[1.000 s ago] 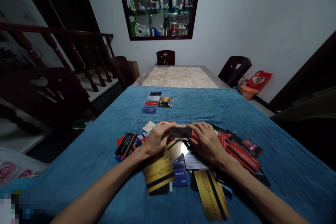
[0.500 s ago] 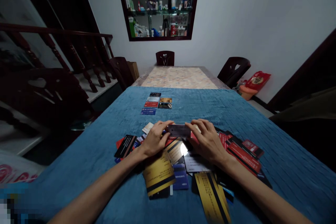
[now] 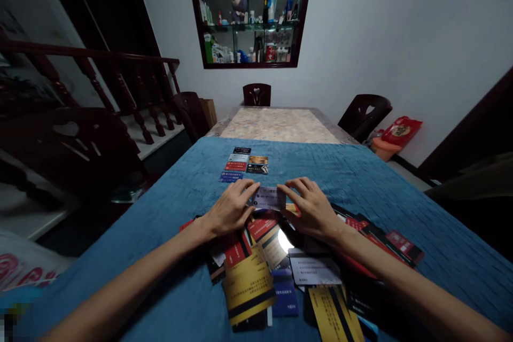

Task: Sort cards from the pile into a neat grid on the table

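Observation:
A silver-grey card point(image 3: 269, 199) with dark print is held upright between my two hands, over a loose heap of cards. My left hand point(image 3: 230, 207) pinches its left end, and my right hand point(image 3: 310, 208) pinches its right end. Under and around my hands lie gold cards point(image 3: 250, 286), a red card point(image 3: 237, 247), a blue card point(image 3: 285, 294) and a white card point(image 3: 315, 267) with printed lines. A bright round light point(image 3: 285, 240) shines among them, its source partly hidden. Farther off, several cards lie laid out, among them a red card point(image 3: 236, 166) and a black card point(image 3: 242, 150).
A blue cloth point(image 3: 172, 214) covers the near part of the table; the far part has a patterned cover point(image 3: 276, 124). Chairs point(image 3: 363, 116) stand around it. A wooden railing point(image 3: 132, 80) runs along the left. A shelf niche point(image 3: 252, 26) is in the far wall.
The held card has tilted, so its printed face shows more clearly. My hands have moved slightly forward over the heap. The view has shifted a little.

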Demonstrator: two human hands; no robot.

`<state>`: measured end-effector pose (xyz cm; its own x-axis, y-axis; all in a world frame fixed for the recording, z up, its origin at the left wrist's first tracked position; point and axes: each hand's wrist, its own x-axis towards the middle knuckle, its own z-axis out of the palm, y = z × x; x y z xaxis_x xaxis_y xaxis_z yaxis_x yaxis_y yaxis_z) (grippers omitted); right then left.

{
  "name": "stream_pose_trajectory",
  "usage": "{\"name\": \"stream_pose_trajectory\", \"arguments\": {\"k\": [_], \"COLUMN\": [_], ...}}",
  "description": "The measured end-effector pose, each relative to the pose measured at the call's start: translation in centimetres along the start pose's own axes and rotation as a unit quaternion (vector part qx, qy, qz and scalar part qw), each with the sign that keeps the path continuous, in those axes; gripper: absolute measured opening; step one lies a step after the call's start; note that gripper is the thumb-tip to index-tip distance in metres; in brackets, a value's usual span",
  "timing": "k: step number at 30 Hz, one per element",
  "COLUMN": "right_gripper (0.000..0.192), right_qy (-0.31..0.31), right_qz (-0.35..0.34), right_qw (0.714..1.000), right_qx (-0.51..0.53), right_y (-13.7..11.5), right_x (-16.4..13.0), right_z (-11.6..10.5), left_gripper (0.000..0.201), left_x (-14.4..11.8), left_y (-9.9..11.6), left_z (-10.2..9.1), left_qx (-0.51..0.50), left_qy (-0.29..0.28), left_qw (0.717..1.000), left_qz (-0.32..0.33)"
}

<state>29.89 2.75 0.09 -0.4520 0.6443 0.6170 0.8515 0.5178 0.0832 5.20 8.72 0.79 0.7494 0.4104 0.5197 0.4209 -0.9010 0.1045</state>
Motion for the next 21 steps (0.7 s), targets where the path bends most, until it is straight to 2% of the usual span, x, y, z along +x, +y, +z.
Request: {"name": "stream_pose_trajectory", "arguments": {"k": [5,10,16,21], "right_gripper": [0.043,0.046,0.047,0.044], "right_qy": [-0.016,-0.035,-0.051,-0.089], "right_qz": [-0.006,-0.016,-0.011,0.023], "right_qw": [0.999,0.997,0.995,0.991], "right_qx": [0.028,0.063,0.089,0.092], "right_y": [0.7,2.2,3.8,4.4], "right_x": [2.7,5.5,8.8,11.4], "right_z": [1.1,3.0,5.7,7.5], "left_gripper": [0.051,0.046,0.044,0.04], "left_x": [0.8,1.9,3.2,4.3], "left_y": [-2.7,-5.5,-8.4,-11.4], "left_z": [-1.5,-2.5,-2.7,-2.3], "left_qx": [0.047,0.072,0.108,0.123], "left_qy": [-0.04,-0.089,-0.133,-0.152], "left_qw": [0.998,0.993,0.983,0.976], "left_qz": [0.014,-0.005,-0.058,-0.091]}}
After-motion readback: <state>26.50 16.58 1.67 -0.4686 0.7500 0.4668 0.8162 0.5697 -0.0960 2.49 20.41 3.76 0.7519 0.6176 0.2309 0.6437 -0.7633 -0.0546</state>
